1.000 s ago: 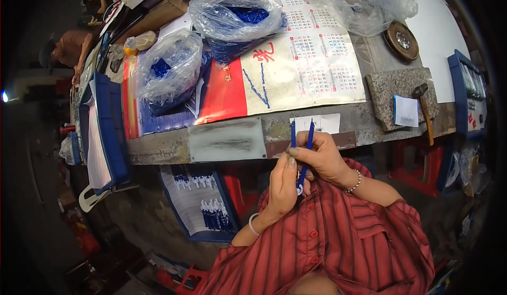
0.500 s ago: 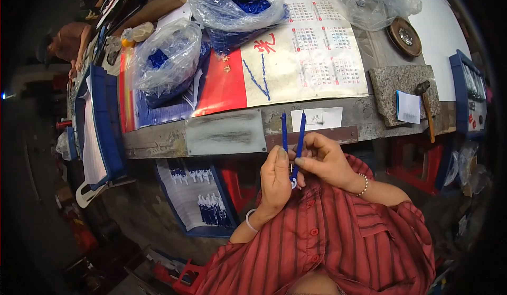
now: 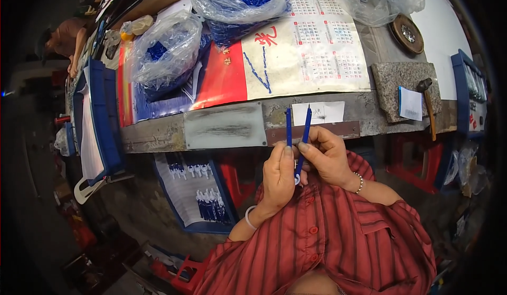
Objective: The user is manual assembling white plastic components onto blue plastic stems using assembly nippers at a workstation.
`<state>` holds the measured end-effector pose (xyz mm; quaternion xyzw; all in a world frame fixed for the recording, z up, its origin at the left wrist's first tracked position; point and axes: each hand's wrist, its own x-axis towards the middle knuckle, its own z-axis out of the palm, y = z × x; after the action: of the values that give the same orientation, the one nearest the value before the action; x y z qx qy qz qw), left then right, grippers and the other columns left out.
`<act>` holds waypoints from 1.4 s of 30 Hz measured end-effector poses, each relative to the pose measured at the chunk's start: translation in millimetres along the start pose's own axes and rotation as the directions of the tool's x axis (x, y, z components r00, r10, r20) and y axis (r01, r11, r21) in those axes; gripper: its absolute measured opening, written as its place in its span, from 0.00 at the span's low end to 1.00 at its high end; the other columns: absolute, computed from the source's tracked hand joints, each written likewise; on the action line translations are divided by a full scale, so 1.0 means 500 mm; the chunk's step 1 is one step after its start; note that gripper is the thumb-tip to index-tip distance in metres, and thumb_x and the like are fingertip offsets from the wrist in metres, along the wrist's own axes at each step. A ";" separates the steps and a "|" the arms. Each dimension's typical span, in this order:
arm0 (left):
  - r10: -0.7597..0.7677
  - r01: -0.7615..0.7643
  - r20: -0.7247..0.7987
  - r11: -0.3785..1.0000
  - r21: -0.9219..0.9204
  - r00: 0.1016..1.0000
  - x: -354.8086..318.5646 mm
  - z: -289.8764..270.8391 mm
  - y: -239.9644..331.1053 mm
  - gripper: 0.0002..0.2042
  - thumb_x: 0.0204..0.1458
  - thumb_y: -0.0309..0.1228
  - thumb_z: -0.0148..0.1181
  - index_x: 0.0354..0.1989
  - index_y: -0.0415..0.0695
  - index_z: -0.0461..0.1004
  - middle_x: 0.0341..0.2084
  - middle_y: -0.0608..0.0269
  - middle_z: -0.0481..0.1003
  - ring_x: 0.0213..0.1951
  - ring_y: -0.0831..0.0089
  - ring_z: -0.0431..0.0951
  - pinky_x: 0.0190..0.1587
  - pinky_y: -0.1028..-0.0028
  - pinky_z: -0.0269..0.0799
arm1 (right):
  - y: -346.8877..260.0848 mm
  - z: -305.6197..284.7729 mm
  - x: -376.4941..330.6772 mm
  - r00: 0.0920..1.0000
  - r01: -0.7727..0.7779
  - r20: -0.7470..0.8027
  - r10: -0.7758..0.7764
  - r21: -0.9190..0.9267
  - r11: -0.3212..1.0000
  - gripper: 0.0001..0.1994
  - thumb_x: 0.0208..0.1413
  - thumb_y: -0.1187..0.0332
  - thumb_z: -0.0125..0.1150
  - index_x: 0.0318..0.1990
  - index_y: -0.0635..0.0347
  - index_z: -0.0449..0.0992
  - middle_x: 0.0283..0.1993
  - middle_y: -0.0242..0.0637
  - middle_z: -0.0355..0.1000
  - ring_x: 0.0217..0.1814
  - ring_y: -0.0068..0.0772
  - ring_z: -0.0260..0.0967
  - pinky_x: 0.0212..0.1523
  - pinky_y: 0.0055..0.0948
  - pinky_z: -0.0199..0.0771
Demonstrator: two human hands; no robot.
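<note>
A: Wide view first: the bench [image 3: 327, 110] runs across the top, with a calendar sheet [image 3: 311, 47] spread over it and two clear bags [image 3: 163, 52] of blue parts lying on the sheet's upper and left side.

B: And a blue tray [image 3: 103, 120] hangs off the bench's left end, while a second tray [image 3: 185, 194] of blue pieces sits lower down, under the bench edge.

A: Over on the right there is a stone slab [image 3: 404, 86], and a hammer [image 3: 428, 107] rests with its head on the slab's right edge. A grey plate [image 3: 224, 128] lies flat at the front edge of the bench.

B: Down to the hands now. The left hand [image 3: 277, 176] is closed on a blue rod [image 3: 288, 128], thumb pressed against it, the rod standing upright.

A: The right hand [image 3: 327, 157] pinches a second rod [image 3: 304, 136], fingers clamped around its lower half. That one leans slightly right at the top.

B: The two rods stand just beside each other in front of the bench edge, meeting low between the hands, close to the red striped shirt [image 3: 338, 242].

A: A small metal ring [image 3: 297, 179] shows where they meet.
</note>
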<state>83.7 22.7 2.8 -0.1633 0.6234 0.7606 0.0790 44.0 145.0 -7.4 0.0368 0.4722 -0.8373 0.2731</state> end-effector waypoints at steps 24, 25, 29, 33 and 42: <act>-0.079 0.091 0.066 0.974 -0.208 0.995 -0.007 -0.007 -0.029 0.22 0.64 0.43 0.27 0.36 0.36 0.65 0.20 0.59 0.72 0.14 0.80 0.68 0.17 0.83 0.63 | -0.002 -0.010 0.035 0.982 -0.190 0.004 0.190 -0.044 0.981 0.06 0.55 0.72 0.57 0.28 0.64 0.69 0.19 0.29 0.67 0.12 0.14 0.59 0.10 0.15 0.55; -0.071 0.088 0.084 0.971 -0.222 0.994 -0.005 -0.005 -0.026 0.23 0.64 0.44 0.26 0.36 0.36 0.65 0.20 0.59 0.72 0.14 0.80 0.68 0.17 0.83 0.63 | -0.006 -0.006 0.036 0.982 -0.190 0.003 0.190 -0.043 0.981 0.06 0.55 0.72 0.57 0.28 0.64 0.69 0.19 0.29 0.67 0.12 0.14 0.59 0.10 0.15 0.55; -0.041 0.053 0.070 0.979 -0.195 0.997 -0.006 -0.002 -0.041 0.22 0.64 0.43 0.28 0.36 0.37 0.65 0.20 0.59 0.72 0.14 0.80 0.68 0.17 0.82 0.63 | -0.006 0.003 0.049 0.989 -0.146 -0.043 0.143 -0.079 0.986 0.11 0.57 0.69 0.54 0.23 0.61 0.66 0.16 0.29 0.65 0.08 0.15 0.56 0.08 0.16 0.54; -0.060 0.065 0.037 0.986 -0.152 0.998 -0.005 0.004 -0.038 0.18 0.64 0.40 0.31 0.38 0.37 0.63 0.20 0.56 0.71 0.13 0.78 0.66 0.16 0.82 0.62 | -0.014 -0.009 0.068 0.975 -0.216 0.061 0.211 0.089 0.972 0.14 0.59 0.67 0.51 0.22 0.59 0.66 0.17 0.30 0.66 0.09 0.16 0.57 0.08 0.17 0.54; -0.039 0.038 -0.015 0.995 -0.091 0.999 0.000 -0.007 -0.041 0.10 0.63 0.31 0.36 0.37 0.39 0.63 0.18 0.61 0.71 0.14 0.83 0.67 0.16 0.83 0.61 | 0.004 -0.023 0.010 0.993 -0.106 0.056 0.108 -0.052 0.993 0.04 0.58 0.74 0.53 0.38 0.66 0.68 0.30 0.32 0.70 0.24 0.15 0.62 0.23 0.16 0.65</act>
<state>90.8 23.4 -16.7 -0.1852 0.5856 0.7851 0.0808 38.5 151.3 -16.6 0.0310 0.4816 -0.8105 0.3320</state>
